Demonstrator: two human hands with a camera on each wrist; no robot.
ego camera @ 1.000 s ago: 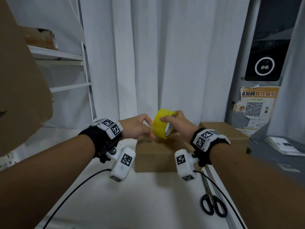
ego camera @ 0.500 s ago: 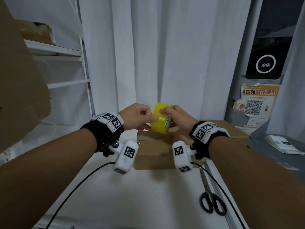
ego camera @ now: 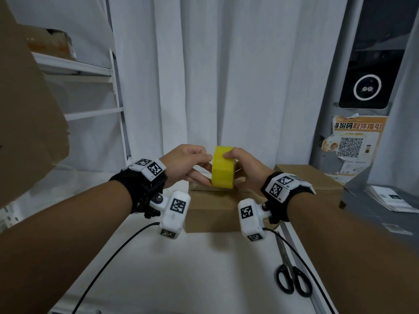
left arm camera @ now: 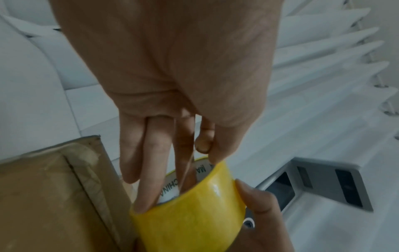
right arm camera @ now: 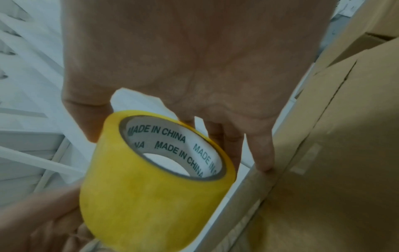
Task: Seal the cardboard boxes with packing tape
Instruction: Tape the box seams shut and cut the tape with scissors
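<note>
Head: yellow tape roll held above closed cardboard box on tabletop; right hand grip around rim, left hand pinching at face. Scissors near.
Left wrist: fingers reaching into core, probably hunting tape end.
Right wrist: thumb behind roll. Best: steady roll, peel end free, start over flap seam.

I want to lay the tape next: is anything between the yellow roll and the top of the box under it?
Nothing visible: the yellow tape roll, held in both hands, hangs just above the cardboard box, whose top shows only its closed flaps.
</note>
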